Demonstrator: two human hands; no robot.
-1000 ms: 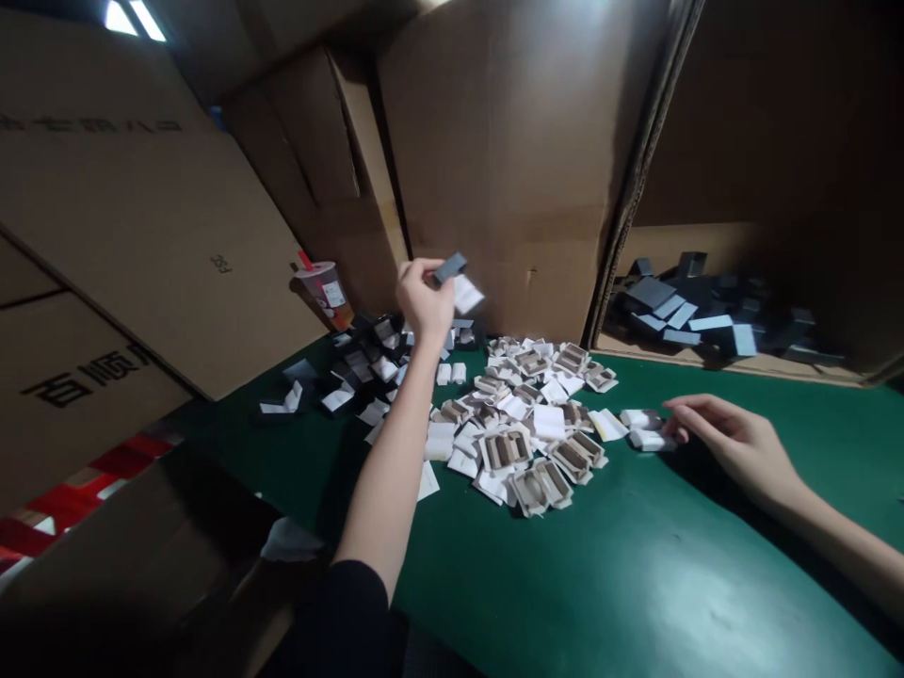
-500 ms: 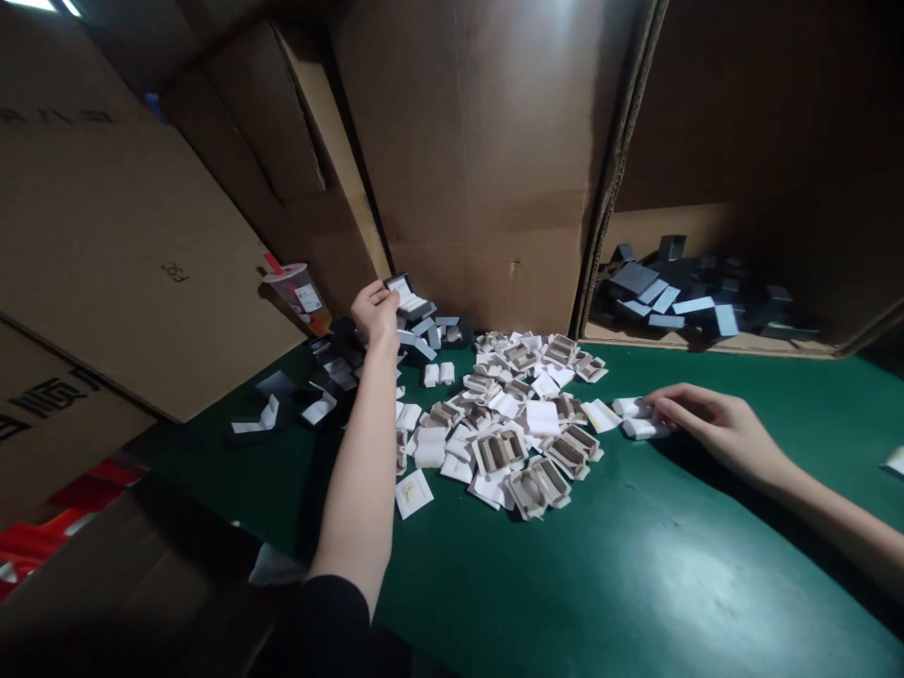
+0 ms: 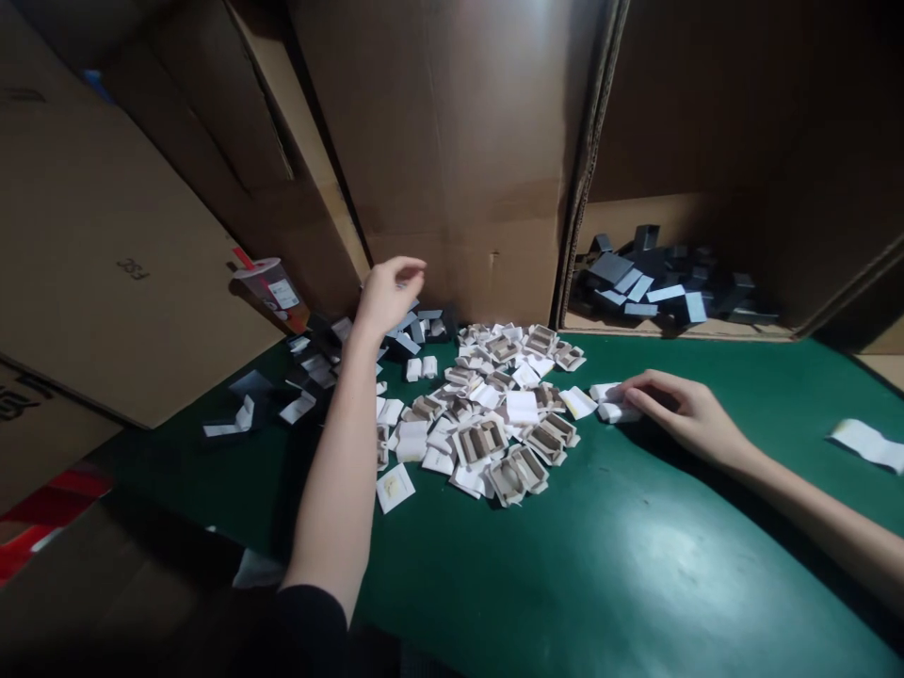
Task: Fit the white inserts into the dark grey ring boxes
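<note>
My left hand (image 3: 387, 294) hovers over a heap of small dark boxes (image 3: 331, 353) at the back of the green table (image 3: 636, 565). Its fingers are loosely spread and nothing shows in them. To the right of the dark heap lies a pile of white and brown card inserts (image 3: 487, 414). My right hand (image 3: 682, 414) rests on the table at that pile's right edge. Its fingertips are closed on a small white piece (image 3: 613, 411), and a second white piece lies just behind it.
Tall cardboard cartons (image 3: 452, 160) wall in the back and left. An open carton (image 3: 706, 325) at the back right holds several dark boxes (image 3: 650, 282). A plastic cup with a red straw (image 3: 272, 287) stands at the back left. A white paper strip (image 3: 865, 443) lies at the far right.
My left hand carried a dark box down to the dark heap, let it go and lifted off empty. My right hand curled its fingers onto the white piece. The view shifted left.
</note>
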